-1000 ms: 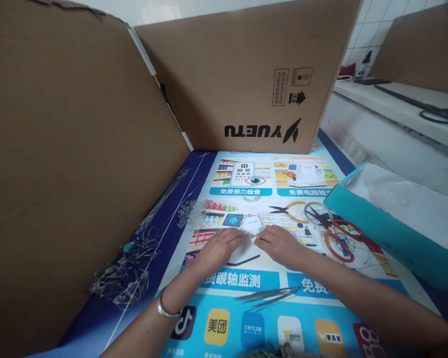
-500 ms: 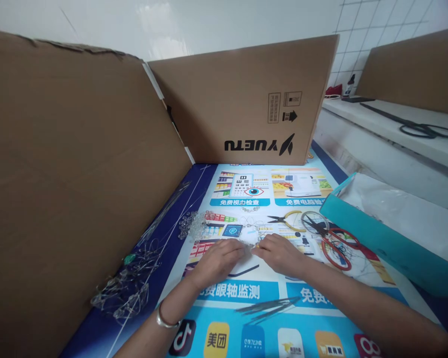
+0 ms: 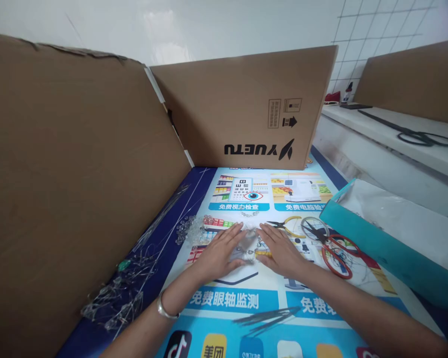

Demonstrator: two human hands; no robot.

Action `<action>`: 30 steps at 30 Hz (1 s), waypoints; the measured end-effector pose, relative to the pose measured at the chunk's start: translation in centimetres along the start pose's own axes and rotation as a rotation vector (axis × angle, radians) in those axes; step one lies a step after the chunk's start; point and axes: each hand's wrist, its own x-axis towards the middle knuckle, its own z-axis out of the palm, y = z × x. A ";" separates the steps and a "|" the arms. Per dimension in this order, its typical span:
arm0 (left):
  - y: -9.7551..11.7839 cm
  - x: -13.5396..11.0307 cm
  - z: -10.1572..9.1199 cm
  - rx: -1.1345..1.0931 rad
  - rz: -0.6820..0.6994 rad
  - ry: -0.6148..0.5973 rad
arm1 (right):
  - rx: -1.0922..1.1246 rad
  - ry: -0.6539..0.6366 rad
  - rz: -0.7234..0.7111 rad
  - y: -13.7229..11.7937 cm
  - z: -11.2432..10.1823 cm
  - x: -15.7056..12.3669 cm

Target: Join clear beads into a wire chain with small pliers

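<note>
My left hand (image 3: 219,248) lies flat, fingers stretched forward, on the printed poster mat (image 3: 246,298). My right hand (image 3: 280,248) lies flat the same way just beside it. Between and partly under the two palms sits a small clear beaded wire piece (image 3: 251,244). A silver bangle (image 3: 163,307) circles my left wrist. A heap of clear beads (image 3: 188,229) rests just left of my left fingertips.
Cardboard walls stand at the left (image 3: 70,189) and back (image 3: 242,114). Yellow-handled pliers (image 3: 289,224), grey scissors (image 3: 313,228) and red scissors (image 3: 338,251) lie right of my hands. A teal box (image 3: 388,248) sits at the right. Tangled wire (image 3: 115,293) lies at the left, dark wire pieces (image 3: 265,315) near me.
Both hands went from pinching the beaded piece with curled fingers to lying flat with fingers stretched over it. The view tilted up slightly.
</note>
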 end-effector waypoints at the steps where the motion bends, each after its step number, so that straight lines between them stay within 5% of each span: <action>1: -0.1 0.4 0.1 0.005 0.020 -0.036 | -0.004 -0.030 0.001 0.0 0.1 0.1; 10: -1.1 0.9 1.0 0.017 0.020 -0.113 | -0.057 -0.131 0.003 0.0 0.8 0.1; 30: -1.2 0.6 1.2 -0.003 0.051 -0.029 | 0.030 -0.058 0.011 0.1 -0.4 -0.2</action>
